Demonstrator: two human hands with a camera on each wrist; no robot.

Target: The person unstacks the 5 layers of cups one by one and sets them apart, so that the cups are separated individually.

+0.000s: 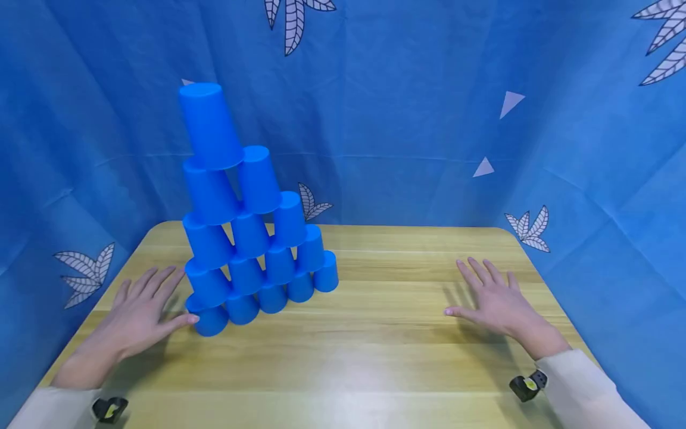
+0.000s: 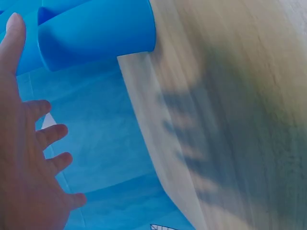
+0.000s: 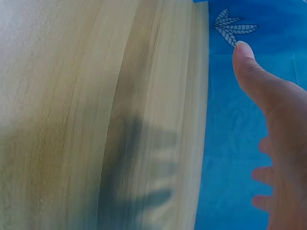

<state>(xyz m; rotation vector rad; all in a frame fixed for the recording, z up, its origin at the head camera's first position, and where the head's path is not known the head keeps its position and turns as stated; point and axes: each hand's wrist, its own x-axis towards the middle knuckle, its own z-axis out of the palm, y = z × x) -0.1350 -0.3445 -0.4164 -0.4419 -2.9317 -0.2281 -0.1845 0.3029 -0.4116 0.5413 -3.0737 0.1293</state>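
Observation:
Upside-down blue cups form a stepped pyramid (image 1: 248, 234) on the left half of the table, rising to a single larger top cup (image 1: 210, 126). In the head view, my left hand (image 1: 136, 313) is spread just left of the bottom row, its thumb by the nearest bottom cup (image 1: 211, 320); whether it touches cannot be told. Part of a blue cup (image 2: 98, 33) fills the top of the left wrist view, beyond the thumb. Over the right side of the table hovers my right hand (image 1: 495, 304), fingers spread and holding nothing, well away from the cups.
The wooden table (image 1: 375, 357) has rounded far corners. A blue curtain (image 1: 407, 119) with leaf and triangle prints surrounds its back and sides. Each wrist wears a strap with a small black device, one at the left (image 1: 109, 410) and one at the right (image 1: 527, 385).

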